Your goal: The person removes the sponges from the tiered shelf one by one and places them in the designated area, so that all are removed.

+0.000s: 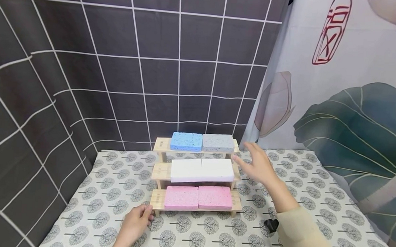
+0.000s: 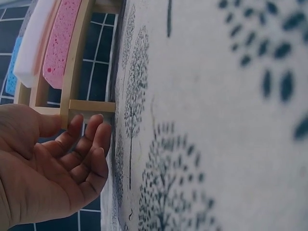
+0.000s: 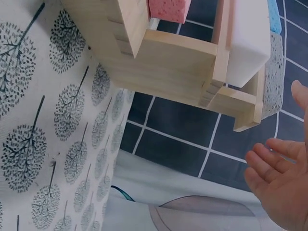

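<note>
A three-step wooden display rack [image 1: 162, 171] stands on the cloth. Its top step bears a blue sponge [image 1: 186, 141] and a grey sponge [image 1: 218, 143]. Two white sponge blocks [image 1: 202, 170] lie side by side on the middle step, and two pink sponges [image 1: 198, 198] on the bottom one. My left hand [image 1: 135, 223] pinches the bottom step's left end; in the left wrist view, thumb and index finger [image 2: 72, 132] lie either side of the board. To the right of the upper steps, my right hand [image 1: 257, 165] is held with fingers spread, apart from the rack [image 3: 178, 67] and holding nothing.
A small black object [image 1: 271, 225] lies on the tree-patterned tablecloth [image 1: 110, 197] near the right forearm. Dark curtain with a white grid [image 1: 156, 76] hangs behind and to the left. At the right hangs a pale curtain with a leaf print [image 1: 369, 117].
</note>
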A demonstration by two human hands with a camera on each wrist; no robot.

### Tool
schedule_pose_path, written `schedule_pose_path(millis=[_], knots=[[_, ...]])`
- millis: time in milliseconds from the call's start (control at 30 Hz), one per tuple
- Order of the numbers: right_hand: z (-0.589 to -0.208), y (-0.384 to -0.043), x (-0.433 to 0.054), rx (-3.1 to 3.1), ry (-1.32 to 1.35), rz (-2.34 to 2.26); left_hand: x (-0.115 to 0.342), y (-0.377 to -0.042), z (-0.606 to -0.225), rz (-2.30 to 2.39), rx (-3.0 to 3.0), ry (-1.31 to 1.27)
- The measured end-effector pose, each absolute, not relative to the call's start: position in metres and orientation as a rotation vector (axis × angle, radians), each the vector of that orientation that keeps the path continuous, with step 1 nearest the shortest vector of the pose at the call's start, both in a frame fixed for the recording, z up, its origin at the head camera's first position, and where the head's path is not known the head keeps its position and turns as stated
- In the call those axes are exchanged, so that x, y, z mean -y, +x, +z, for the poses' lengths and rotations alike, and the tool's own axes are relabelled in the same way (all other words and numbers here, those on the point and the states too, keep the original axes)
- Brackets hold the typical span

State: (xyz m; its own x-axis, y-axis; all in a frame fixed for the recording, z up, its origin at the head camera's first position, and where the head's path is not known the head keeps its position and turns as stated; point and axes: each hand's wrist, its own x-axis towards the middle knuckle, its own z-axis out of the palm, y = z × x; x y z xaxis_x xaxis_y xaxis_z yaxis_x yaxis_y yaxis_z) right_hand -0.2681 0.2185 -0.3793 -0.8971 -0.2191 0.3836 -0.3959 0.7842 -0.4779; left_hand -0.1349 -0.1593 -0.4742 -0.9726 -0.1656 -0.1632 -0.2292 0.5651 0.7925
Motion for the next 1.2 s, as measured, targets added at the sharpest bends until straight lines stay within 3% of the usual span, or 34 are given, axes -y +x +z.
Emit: schedule_pose_path(millis=[1200], knots=[[-0.376,-0.313,-0.211,2.759,0.549,0.909,0.164,-0.138,-0.480,1.422,-2.695,-0.303]])
